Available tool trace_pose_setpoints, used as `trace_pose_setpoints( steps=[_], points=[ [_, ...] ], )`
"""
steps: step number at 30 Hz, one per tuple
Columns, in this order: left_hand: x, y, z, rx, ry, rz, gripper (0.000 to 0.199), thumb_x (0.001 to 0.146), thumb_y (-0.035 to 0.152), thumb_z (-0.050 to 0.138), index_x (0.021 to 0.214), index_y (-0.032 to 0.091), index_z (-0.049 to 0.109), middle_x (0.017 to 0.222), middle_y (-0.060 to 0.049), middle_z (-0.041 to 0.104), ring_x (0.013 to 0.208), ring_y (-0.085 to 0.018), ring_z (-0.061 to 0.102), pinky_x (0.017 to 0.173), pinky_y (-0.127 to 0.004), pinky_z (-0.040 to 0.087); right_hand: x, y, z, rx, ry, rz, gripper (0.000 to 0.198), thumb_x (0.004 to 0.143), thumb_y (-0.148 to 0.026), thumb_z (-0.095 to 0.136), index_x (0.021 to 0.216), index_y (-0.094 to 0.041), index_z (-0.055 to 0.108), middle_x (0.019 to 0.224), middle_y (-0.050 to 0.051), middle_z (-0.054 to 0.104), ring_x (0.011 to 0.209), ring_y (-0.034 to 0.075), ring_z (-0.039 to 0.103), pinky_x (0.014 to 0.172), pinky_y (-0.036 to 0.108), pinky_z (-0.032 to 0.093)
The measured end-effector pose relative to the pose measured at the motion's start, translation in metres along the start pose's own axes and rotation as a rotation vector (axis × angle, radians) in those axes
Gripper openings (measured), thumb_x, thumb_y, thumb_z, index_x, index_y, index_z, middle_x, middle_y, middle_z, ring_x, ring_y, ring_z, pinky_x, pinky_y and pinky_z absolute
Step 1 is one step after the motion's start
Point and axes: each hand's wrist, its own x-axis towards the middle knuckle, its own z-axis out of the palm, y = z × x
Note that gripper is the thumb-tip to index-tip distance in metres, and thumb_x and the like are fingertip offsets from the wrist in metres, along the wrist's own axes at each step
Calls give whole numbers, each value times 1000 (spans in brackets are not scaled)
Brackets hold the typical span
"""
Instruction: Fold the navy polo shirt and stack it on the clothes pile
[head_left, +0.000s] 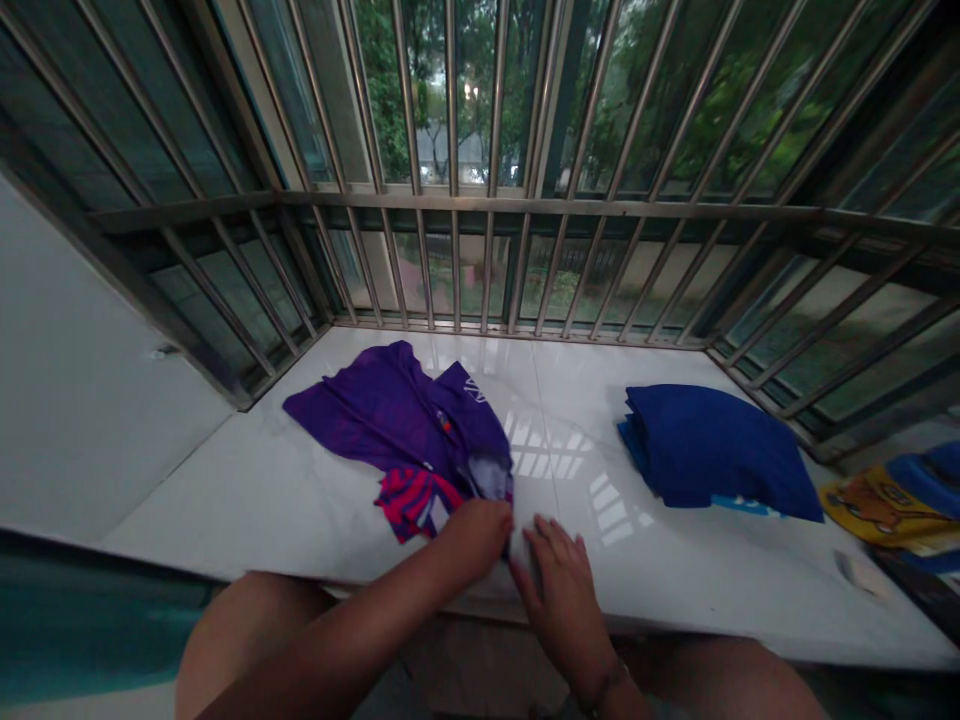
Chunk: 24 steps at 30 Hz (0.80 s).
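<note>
Nearest, left hand (480, 535) pinches the purple shirt's (405, 415) near hem on the white sill (247, 500), right hand (562, 580) flat and released beside it; shirt half-folded, sleeves still spread, folded blue stack (712, 450) beyond.

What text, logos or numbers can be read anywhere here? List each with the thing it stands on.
None can be read.
Purple shirt, gripped at its near edge by the left hand: a white mark near the collar and a small orange badge, both too blurred to read.
Folded blue garment: a light blue strip at its lower edge, unreadable.
Yellow item at the far right: a cartoon picture, no legible words.
</note>
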Motion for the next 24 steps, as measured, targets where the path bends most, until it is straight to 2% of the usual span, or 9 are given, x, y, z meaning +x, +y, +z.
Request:
trace_pose_setpoints(
  steps=[2, 4, 7, 10, 15, 17, 20, 22, 24],
  points=[
    [-6, 26, 9, -190, -33, 226, 18, 108, 31, 63, 110, 27, 80, 105, -3, 85, 101, -21, 82, 91, -28, 62, 2, -13, -3, 95, 15, 46, 43, 102, -38, 61, 141, -24, 72, 156, 16, 68, 148, 39, 59, 131, 69, 34],
    [0, 36, 7, -317, 25, 317, 24, 113, 32, 54, 115, 26, 78, 108, -5, 85, 101, -22, 81, 93, -30, 62, 4, -19, -9, 198, 61, 107, 32, 104, -37, 56, 126, -23, 74, 137, 17, 76, 133, 36, 68, 122, 61, 48],
    [34, 28, -10, -268, 178, 277, 36, 115, 24, 40, 125, 23, 75, 119, -7, 84, 112, -21, 79, 103, -32, 60, 8, -14, -22, 281, 111, 185, 34, 110, -49, 48, 107, -25, 72, 112, 15, 78, 108, 32, 73, 97, 45, 60],
    [78, -1, -28, -44, 210, 229, 41, 114, 20, 41, 140, 22, 72, 144, -11, 76, 137, -21, 70, 122, -34, 50, 7, 1, -34, 202, 92, 195, 35, 113, -51, 45, 107, -26, 69, 106, 13, 78, 102, 31, 74, 91, 40, 57],
    [111, -73, -37, 136, 190, -59, 60, 112, 44, 56, 168, 24, 53, 181, -21, 38, 166, -47, 38, 130, -74, 34, 18, 32, -59, -135, -97, 288, 20, 113, -36, 51, 113, -26, 69, 92, 7, 80, 90, 27, 78, 83, 34, 50],
    [105, -99, -34, 187, 204, -200, 70, 114, 58, 47, 176, 26, 42, 184, -22, 28, 170, -47, 29, 131, -74, 31, 37, 44, -71, -201, -165, 314, 20, 115, -35, 52, 116, -25, 69, 94, 7, 81, 89, 26, 78, 77, 32, 48],
    [85, -114, -30, 293, 263, -400, 87, 113, 68, 40, 178, 12, 33, 179, -33, 31, 168, -47, 34, 130, -61, 38, 86, 52, -90, -319, -171, 298, 18, 114, -32, 57, 115, -21, 71, 99, 10, 81, 91, 25, 77, 76, 30, 46],
    [67, -106, -28, 342, 262, -537, 95, 111, 71, 42, 175, 1, 34, 169, -41, 43, 159, -51, 47, 122, -57, 47, 127, 50, -102, -396, -102, 265, 16, 112, -27, 61, 110, -17, 73, 101, 13, 79, 97, 25, 74, 81, 30, 46],
    [45, -84, -26, 332, 173, -661, 99, 110, 71, 46, 171, -6, 38, 153, -44, 59, 145, -52, 61, 114, -57, 54, 165, 38, -112, -404, -20, 237, 21, 114, -23, 54, 118, -14, 73, 119, 18, 76, 115, 28, 68, 92, 35, 47]
  ],
)
